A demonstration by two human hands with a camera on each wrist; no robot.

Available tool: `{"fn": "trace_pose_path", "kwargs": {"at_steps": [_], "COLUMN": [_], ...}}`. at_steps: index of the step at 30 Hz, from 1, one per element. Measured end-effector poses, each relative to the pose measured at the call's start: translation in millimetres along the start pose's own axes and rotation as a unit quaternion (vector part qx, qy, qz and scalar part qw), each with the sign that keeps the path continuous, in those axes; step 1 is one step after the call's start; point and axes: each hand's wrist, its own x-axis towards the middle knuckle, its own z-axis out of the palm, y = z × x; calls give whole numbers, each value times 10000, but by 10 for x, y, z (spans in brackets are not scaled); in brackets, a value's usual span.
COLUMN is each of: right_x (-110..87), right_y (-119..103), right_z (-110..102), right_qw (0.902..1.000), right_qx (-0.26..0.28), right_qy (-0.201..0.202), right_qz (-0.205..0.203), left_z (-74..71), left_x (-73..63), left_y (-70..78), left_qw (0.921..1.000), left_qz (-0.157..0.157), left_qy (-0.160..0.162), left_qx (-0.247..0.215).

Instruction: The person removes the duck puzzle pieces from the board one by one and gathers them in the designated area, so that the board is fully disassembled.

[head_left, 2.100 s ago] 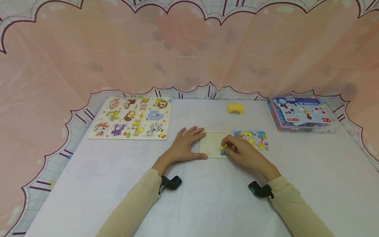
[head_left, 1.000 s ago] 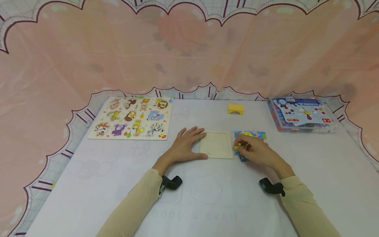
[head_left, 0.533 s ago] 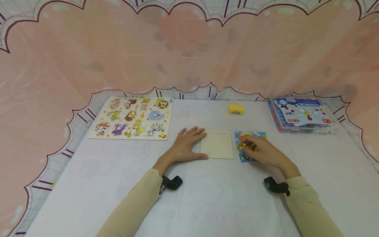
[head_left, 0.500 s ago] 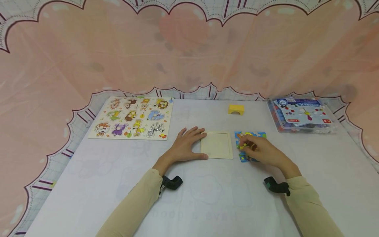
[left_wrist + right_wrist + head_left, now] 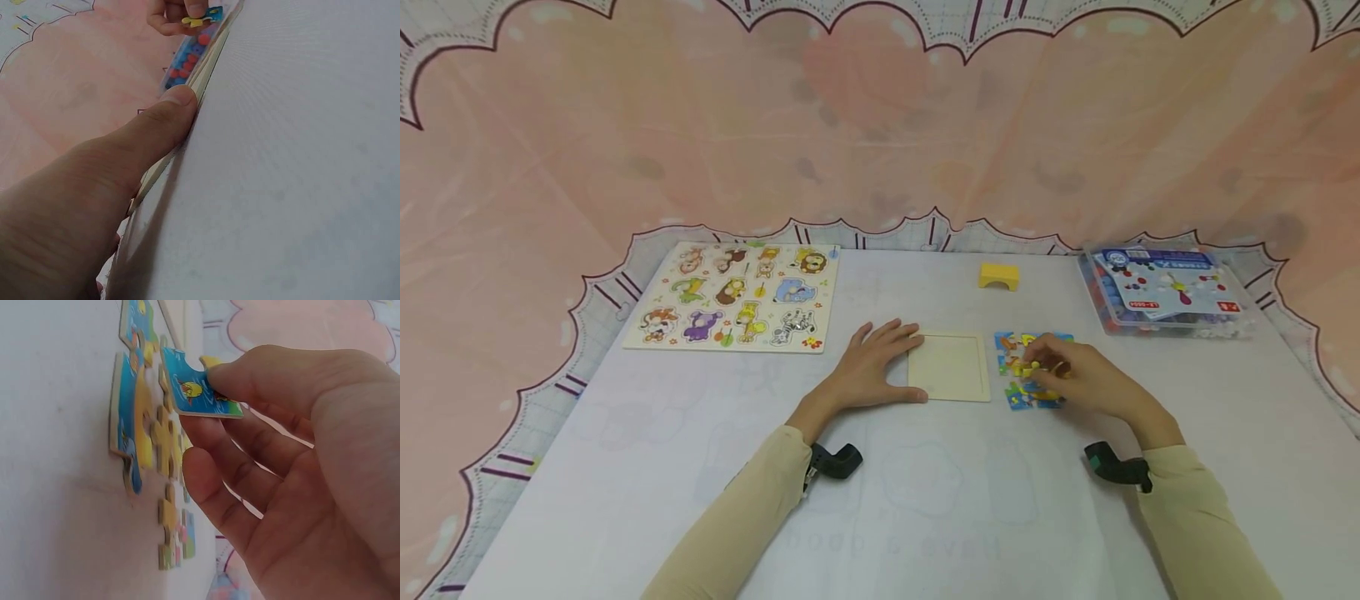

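Observation:
My left hand is spread at the left side of a shallow, square wooden puzzle tray. Its straight thumb and fingertips touch the rim; in the left wrist view the thumb lies along the tray's edge. To the right of the tray, my right hand pinches a jigsaw piece between thumb and fingers, blue with a small yellow duck. That piece is held tilted above several other jigsaw pieces lying on the table, partly hidden by the hand.
An animal peg-puzzle board lies at the back left. A yellow arch block stands behind the jigsaw pieces. At the back right sits a clear plastic box of coloured parts. The white-covered table meets a peach curtain behind.
My right hand has carried the jigsaw piece rightward, from over the tray to above the loose pieces. More of those on the near side now show. The left hand stays put.

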Motion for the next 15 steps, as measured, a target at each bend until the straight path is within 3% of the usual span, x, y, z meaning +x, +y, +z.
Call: {"fn": "trace_pose_path", "kwargs": {"at_steps": [15], "right_x": [-83], "right_y": [92], "right_z": [-101], "right_qw": [9998], "right_qx": [83], "right_qy": [-106], "right_qz": [162], "left_z": [4], "left_x": [5], "left_y": [0], "left_qw": [10000], "left_qz": [17], "left_qy": [-4], "left_qx": [45]}}
